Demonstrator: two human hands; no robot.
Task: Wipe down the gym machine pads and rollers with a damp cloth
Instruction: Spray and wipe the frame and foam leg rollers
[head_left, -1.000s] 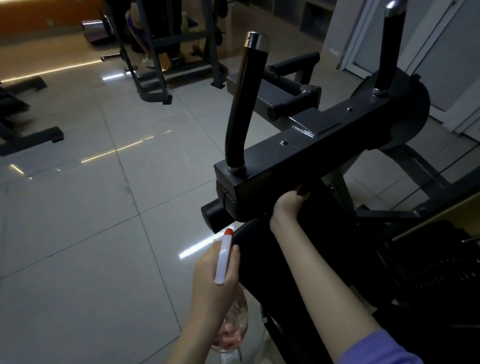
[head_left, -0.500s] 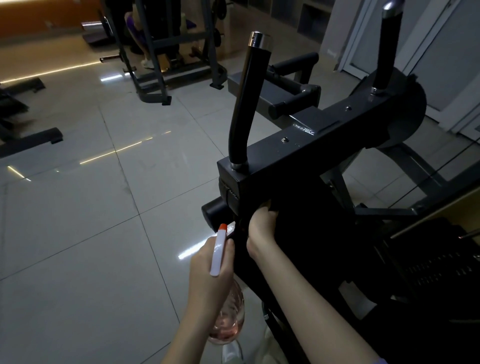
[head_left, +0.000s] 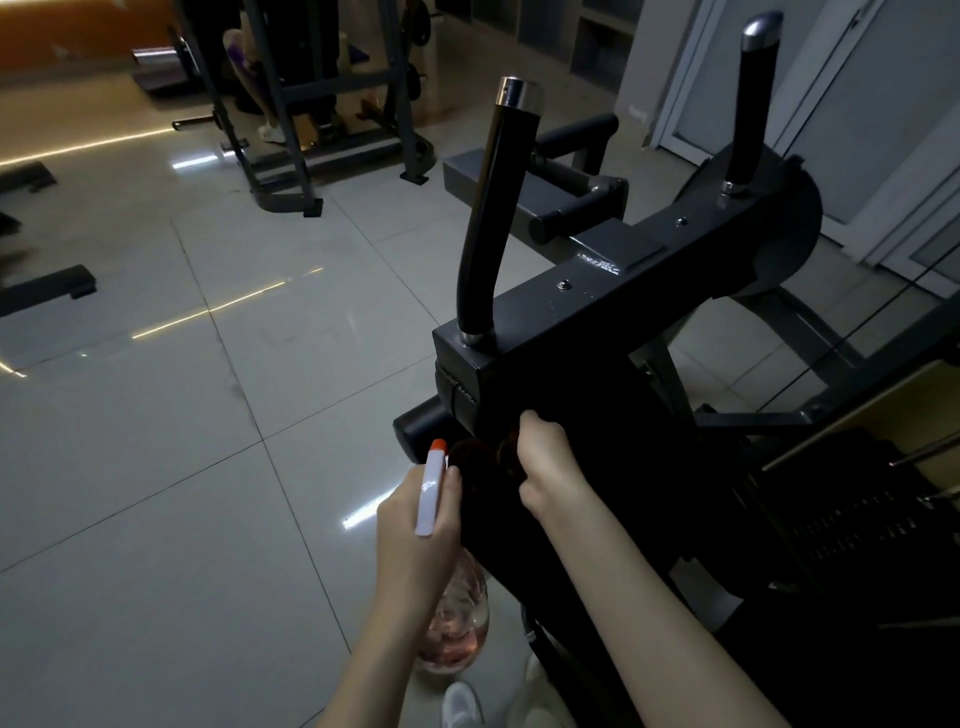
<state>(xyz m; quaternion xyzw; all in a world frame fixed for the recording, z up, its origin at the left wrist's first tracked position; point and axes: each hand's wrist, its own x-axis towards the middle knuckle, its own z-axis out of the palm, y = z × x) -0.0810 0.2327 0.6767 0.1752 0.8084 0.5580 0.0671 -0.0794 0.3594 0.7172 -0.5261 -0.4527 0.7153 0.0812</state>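
A black gym machine (head_left: 613, 332) fills the right side, with two upright black handles (head_left: 493, 208) on its top beam. Under the beam lies a dark pad (head_left: 597, 499), and a black roller end (head_left: 415, 428) sticks out to the left. My right hand (head_left: 545, 462) presses a dark cloth (head_left: 483, 460) against the pad's upper left part, fingers curled round it. My left hand (head_left: 421, 525) grips a clear spray bottle (head_left: 457, 623) with a white and orange trigger head, held just left of the pad.
Glossy grey floor tiles (head_left: 156, 493) spread to the left. A grey rack frame (head_left: 291, 130) stands at the back, with a person's legs behind it. Another machine's padded rollers (head_left: 571, 140) sit beyond the handles. A weight stack (head_left: 857, 519) is at the right.
My right hand with the cloth has slid left and down along the pad, away from under the beam. The spray bottle stayed near the same spot.
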